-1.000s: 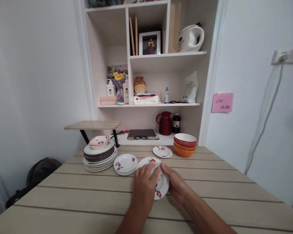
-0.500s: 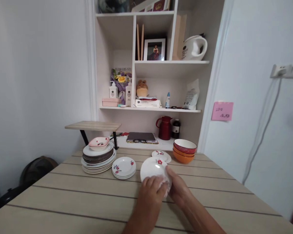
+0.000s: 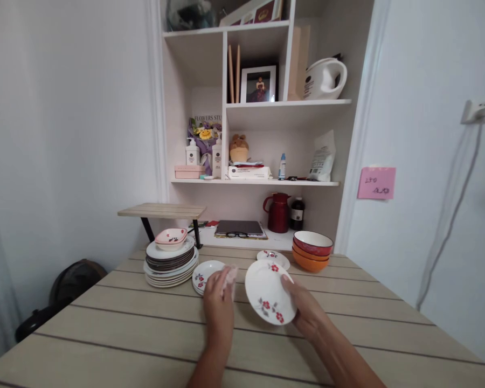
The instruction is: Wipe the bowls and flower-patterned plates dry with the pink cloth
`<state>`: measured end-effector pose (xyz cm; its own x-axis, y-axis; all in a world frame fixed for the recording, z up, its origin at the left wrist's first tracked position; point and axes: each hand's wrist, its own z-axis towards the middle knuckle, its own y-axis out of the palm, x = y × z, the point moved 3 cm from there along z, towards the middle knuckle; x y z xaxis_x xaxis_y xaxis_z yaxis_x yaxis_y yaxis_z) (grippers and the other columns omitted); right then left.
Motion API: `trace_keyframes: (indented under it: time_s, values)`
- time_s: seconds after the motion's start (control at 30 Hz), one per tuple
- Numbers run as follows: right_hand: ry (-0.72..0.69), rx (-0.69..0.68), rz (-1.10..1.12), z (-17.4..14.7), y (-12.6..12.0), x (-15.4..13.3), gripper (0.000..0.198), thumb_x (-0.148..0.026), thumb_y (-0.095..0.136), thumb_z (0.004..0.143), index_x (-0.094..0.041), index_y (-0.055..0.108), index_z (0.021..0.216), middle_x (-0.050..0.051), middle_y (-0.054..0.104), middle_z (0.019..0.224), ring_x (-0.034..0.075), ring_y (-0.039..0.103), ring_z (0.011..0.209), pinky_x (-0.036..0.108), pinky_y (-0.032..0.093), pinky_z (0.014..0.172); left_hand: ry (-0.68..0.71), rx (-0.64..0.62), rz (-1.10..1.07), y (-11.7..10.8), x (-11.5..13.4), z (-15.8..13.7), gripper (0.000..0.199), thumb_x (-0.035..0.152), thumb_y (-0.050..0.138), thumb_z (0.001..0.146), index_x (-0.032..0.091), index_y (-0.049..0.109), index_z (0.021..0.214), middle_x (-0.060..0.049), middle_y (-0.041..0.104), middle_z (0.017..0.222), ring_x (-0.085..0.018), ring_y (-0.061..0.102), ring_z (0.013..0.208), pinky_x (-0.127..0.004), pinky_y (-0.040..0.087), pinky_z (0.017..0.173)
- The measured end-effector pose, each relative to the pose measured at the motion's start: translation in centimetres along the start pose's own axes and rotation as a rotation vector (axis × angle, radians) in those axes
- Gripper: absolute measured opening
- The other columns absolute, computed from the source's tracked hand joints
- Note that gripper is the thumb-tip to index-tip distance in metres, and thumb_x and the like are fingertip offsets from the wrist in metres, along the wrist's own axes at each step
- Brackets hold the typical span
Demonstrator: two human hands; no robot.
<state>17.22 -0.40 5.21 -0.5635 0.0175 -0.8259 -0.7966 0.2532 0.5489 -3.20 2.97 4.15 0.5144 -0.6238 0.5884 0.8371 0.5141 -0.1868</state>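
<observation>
My right hand [image 3: 305, 307] grips the right edge of a white plate [image 3: 267, 291] with red flowers and grey leaves, thumb on top. The plate is tilted, its face toward me, above the table. Crumpled in the closed fingers of my left hand [image 3: 219, 293] is a pale pinkish cloth or tissue [image 3: 231, 277]. That hand is apart from the held plate and partly covers a small stack of flowered plates [image 3: 205, 268]. Behind the held plate lies another flowered plate [image 3: 281, 260] on the table.
At the left of the slatted table [image 3: 145, 334] rises a tall plate stack [image 3: 172, 264] topped by pink-rimmed bowls [image 3: 171, 237]. Red and orange bowls [image 3: 311, 253] are nested at the right. A small raised stand [image 3: 161, 210], a laptop [image 3: 237, 228] and a red jug [image 3: 278, 213] are farther back.
My left hand has moved left with the cloth, off the plate's face, uncovering its lower flowers. The plate in my right hand has shifted slightly right and turned. The camera view has moved a little.
</observation>
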Motion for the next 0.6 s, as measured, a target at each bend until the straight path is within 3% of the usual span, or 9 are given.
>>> trace_keyframes:
  time_s: [0.13,0.23,0.3,0.47,0.6]
  values:
    - [-0.053,-0.086,0.003,-0.5,0.1,-1.5,0.041,-0.027,0.072,0.081,-0.016,0.061,0.118,0.011,0.079,0.095,0.027,0.075,0.079,0.037,0.06,0.072,-0.47,0.058,-0.41,-0.4,-2.2,0.7,0.033,0.026,0.053,0.09,0.021,0.068,0.118,-0.009,0.074,0.108,-0.02,0.07,0.098,-0.033,0.056,0.085]
    - [-0.063,-0.122,-0.053,-1.1,0.8,-1.4,0.042,-0.029,0.074,0.079,-0.013,0.062,0.116,0.012,0.079,0.089,0.025,0.074,0.071,0.034,0.059,0.065,-0.695,0.073,-0.655,-0.1,-1.7,0.5,0.036,0.032,0.064,0.083,0.019,0.07,0.117,-0.011,0.074,0.107,-0.021,0.069,0.101,-0.031,0.054,0.088]
    - [-0.053,-0.132,-0.091,-1.3,1.3,-0.8,0.04,-0.029,0.074,0.078,-0.011,0.063,0.112,0.012,0.079,0.083,0.025,0.073,0.065,0.032,0.058,0.057,-0.748,0.019,-0.758,0.5,-0.5,0.1,0.039,0.035,0.073,0.076,0.017,0.072,0.111,-0.011,0.075,0.105,-0.023,0.068,0.105,-0.031,0.052,0.091]
    - [-0.108,-0.079,-0.051,-0.5,1.1,-0.1,0.033,-0.025,0.071,0.079,-0.011,0.065,0.108,0.011,0.079,0.08,0.024,0.073,0.062,0.031,0.057,0.054,-0.763,-0.312,-0.94,2.7,2.9,-1.3,0.048,0.044,0.082,0.063,0.015,0.075,0.1,-0.01,0.076,0.093,-0.026,0.07,0.095,-0.035,0.054,0.085]
    - [-0.203,0.061,0.026,0.8,-0.6,-0.9,0.029,-0.022,0.07,0.078,-0.012,0.065,0.105,0.009,0.079,0.079,0.023,0.072,0.061,0.031,0.058,0.054,-0.685,-0.414,-0.888,3.5,4.7,-2.5,0.037,0.036,0.078,0.067,0.014,0.076,0.097,-0.01,0.075,0.093,-0.025,0.069,0.091,-0.032,0.054,0.081]
